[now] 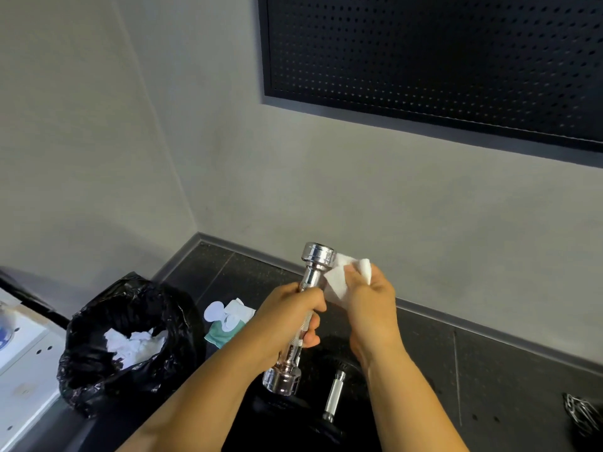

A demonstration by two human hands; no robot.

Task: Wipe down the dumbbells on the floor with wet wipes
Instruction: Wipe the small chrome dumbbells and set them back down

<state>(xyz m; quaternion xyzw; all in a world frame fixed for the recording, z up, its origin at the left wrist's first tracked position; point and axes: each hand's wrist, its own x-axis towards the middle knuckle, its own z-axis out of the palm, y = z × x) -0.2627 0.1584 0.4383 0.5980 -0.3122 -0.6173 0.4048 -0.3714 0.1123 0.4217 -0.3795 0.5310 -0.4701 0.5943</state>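
My left hand (291,316) grips the handle of a small chrome dumbbell (316,257), held up off the floor with one head pointing away and the other head near my wrist. My right hand (372,305) holds a white wet wipe (339,282) pressed against the neck just under the far head. Below my hands, a black dumbbell with a silver handle (335,394) lies on the dark floor, partly hidden by my arms.
A black bin bag (107,380) with used white wipes inside stands at the left. A teal pack of wipes (228,321) lies on the floor tiles beside it. A white perforated surface (23,360) is at far left. Grey walls meet in the corner ahead; another dark object (582,415) sits at far right.
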